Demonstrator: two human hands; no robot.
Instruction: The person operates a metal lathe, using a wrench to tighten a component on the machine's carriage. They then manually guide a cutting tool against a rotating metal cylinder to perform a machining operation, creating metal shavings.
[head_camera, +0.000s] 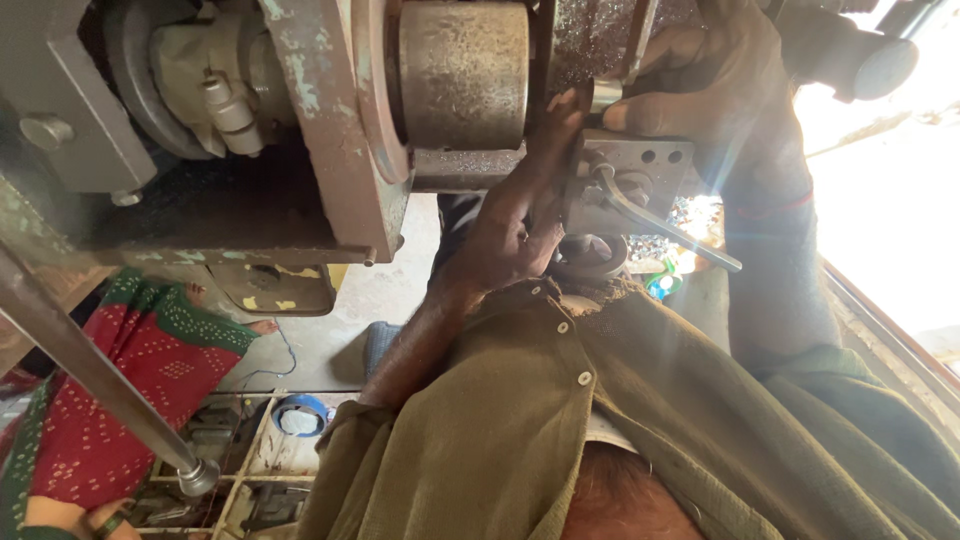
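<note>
My left hand (512, 222) reaches up from the olive sleeve. Its fingers curl round the left edge of a grey drilled metal block (648, 160) on a rusty machine, and its thumb points up along that edge. A bent hex key (655, 218) sticks out of the block, just right of this hand, with its long arm slanting down to the right. My right hand (712, 88) is above the block, closed on a short metal piece (604, 96) at the block's top. A thick rusty steel cylinder (465, 75) sits just left of both hands.
A worn green-painted machine frame (320, 130) fills the upper left. A steel lever with a knob (196, 476) slants down at the lower left. Beside it sits another person in red and green cloth (120, 400). A blue roll (300, 412) and metal parts lie on the floor.
</note>
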